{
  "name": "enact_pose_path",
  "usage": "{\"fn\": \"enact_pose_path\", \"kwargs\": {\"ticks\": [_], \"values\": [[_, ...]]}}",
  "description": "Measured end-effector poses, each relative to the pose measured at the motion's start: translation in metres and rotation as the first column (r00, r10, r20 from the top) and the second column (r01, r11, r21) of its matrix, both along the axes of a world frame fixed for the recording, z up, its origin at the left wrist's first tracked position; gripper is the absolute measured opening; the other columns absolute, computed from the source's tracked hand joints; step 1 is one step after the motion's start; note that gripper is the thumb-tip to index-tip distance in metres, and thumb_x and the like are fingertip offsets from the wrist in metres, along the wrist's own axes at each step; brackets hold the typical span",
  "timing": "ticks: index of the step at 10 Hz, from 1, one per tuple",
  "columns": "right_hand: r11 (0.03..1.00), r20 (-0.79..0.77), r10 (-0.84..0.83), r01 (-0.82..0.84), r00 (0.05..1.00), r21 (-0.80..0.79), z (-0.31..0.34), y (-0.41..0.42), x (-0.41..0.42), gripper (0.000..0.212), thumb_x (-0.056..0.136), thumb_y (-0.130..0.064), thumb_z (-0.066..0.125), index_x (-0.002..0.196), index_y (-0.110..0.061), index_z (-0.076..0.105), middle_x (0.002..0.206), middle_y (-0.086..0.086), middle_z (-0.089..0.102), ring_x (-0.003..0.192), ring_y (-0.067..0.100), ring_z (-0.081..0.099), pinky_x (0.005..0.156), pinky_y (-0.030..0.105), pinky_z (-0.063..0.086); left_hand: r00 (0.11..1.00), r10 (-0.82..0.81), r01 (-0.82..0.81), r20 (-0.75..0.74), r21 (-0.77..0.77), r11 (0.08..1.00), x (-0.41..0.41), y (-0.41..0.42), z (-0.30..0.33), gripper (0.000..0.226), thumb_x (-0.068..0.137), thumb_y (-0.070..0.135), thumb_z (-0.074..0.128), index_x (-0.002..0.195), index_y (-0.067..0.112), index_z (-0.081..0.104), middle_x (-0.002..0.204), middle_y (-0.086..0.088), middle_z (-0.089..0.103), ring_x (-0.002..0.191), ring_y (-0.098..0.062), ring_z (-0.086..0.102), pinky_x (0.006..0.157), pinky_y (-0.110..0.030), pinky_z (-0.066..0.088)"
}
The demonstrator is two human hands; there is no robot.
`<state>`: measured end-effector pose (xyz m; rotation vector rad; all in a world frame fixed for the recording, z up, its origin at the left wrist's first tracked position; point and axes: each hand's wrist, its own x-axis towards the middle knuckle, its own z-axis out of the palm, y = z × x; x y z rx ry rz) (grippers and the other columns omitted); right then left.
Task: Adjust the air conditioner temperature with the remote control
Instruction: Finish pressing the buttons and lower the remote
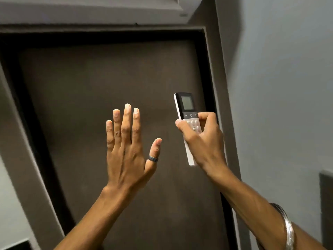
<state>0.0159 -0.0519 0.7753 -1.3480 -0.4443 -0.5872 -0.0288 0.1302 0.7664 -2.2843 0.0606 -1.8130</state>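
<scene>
My right hand (pixel 203 139) grips a slim white remote control (pixel 187 109) with a black top and a small grey screen, held upright and pointed upward. My thumb rests on the right side by the plus button. The remote's lower end pokes out below my palm. My left hand (pixel 126 150) is raised beside it, held flat with fingers spread, empty, a dark ring on the thumb. The underside of a white air conditioner (pixel 90 11) spans the top edge, above both hands.
A dark brown door (pixel 108 78) in a black frame fills the middle behind my hands. Grey wall (pixel 279 87) stands to the right, with a dark panel (pixel 326 204) at its lower edge. A silver bangle (pixel 288 230) circles my right forearm.
</scene>
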Motion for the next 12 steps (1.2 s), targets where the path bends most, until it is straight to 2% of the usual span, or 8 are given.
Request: {"fn": "enact_pose_path", "kwargs": {"ticks": [2,4,5,6,8,9,11,12], "values": [[0.99,-0.453,-0.143,0.129,0.88,-0.061,-0.19,-0.042,0.029,0.048,0.064,-0.05,0.091,0.101,-0.035,0.065,0.089,-0.02,0.07,0.073,-0.012,0.068,0.057,0.001,0.048,0.876,-0.096,0.025,-0.472,-0.154,0.988,0.027,-0.045,-0.193,0.083,0.102,0.057,0.035,0.164,0.007,0.012,0.174,-0.015,0.006,0.161,-0.032,-0.002,0.132,-0.049,0.001],[0.941,-0.859,-0.332,0.203,0.39,-0.271,-0.395,-0.108,0.04,0.049,0.056,-0.053,0.095,0.085,-0.028,0.063,0.101,0.002,0.08,0.086,0.021,0.076,0.074,0.029,0.058,0.556,-0.201,0.023,-0.807,-0.227,0.974,0.041,-0.084,-0.375,0.079,0.103,0.058,0.031,0.165,0.013,0.009,0.174,-0.012,0.001,0.161,-0.028,-0.009,0.131,-0.052,0.004],[0.924,-0.933,-0.353,0.183,0.064,-0.337,-0.528,-0.147,0.04,0.072,0.059,-0.051,0.095,0.112,-0.007,0.073,0.112,0.013,0.081,0.095,0.031,0.079,0.083,0.04,0.066,0.295,-0.23,-0.003,-0.927,-0.242,0.97,0.041,-0.107,-0.487,0.077,0.104,0.056,0.03,0.164,0.01,0.014,0.173,-0.015,0.008,0.161,-0.03,-0.003,0.131,-0.053,0.007],[0.91,-0.933,-0.331,0.212,-0.14,-0.355,-0.651,-0.168,0.035,0.086,0.062,-0.046,0.097,0.129,-0.002,0.065,0.125,0.016,0.076,0.108,0.032,0.077,0.095,0.048,0.064,0.119,-0.241,0.025,-0.963,-0.24,0.971,0.03,-0.122,-0.598,0.077,0.103,0.055,0.029,0.162,0.006,0.02,0.171,-0.019,0.016,0.16,-0.034,0.004,0.131,-0.053,0.009],[0.888,-0.887,-0.348,0.197,-0.304,-0.416,-0.837,-0.172,0.047,0.086,0.071,-0.049,0.09,0.137,-0.002,0.063,0.136,0.017,0.071,0.119,0.035,0.072,0.099,0.047,0.061,-0.051,-0.213,0.013,-0.976,-0.214,0.977,0.043,-0.138,-0.761,0.08,0.103,0.058,0.023,0.163,0.008,0.014,0.172,-0.019,0.01,0.16,-0.033,0.0,0.131,-0.05,0.003],[0.901,-0.875,-0.377,0.1,-0.303,-0.422,-0.892,-0.17,0.048,0.093,0.077,-0.055,0.08,0.147,0.0,0.053,0.146,0.021,0.062,0.13,0.04,0.063,0.109,0.05,0.053,-0.074,-0.201,-0.005,-0.977,-0.201,0.98,0.046,-0.142,-0.81,0.079,0.103,0.06,0.021,0.164,0.009,0.011,0.173,-0.019,0.006,0.16,-0.032,-0.004,0.131,-0.049,0.001],[0.819,-0.807,-0.466,0.167,-0.364,-0.548,-0.941,-0.159,0.055,0.097,0.064,-0.048,0.094,0.139,-0.003,0.053,0.135,0.016,0.066,0.113,0.027,0.071,0.088,0.037,0.061,-0.08,-0.222,-0.03,-0.972,-0.22,0.975,0.034,-0.14,-0.854,0.078,0.104,0.06,0.023,0.164,0.011,0.009,0.173,-0.018,0.005,0.16,-0.031,-0.005,0.13,-0.046,-0.003],[0.811,-0.794,-0.48,0.158,-0.372,-0.564,-0.948,-0.152,0.057,0.105,0.065,-0.052,0.092,0.144,-0.001,0.046,0.14,0.017,0.059,0.122,0.03,0.067,0.099,0.043,0.06,-0.071,-0.254,-0.074,-0.965,-0.249,0.966,0.025,-0.14,-0.857,0.078,0.104,0.059,0.025,0.164,0.011,0.01,0.173,-0.018,0.005,0.16,-0.031,-0.004,0.131,-0.049,0.0]]}}
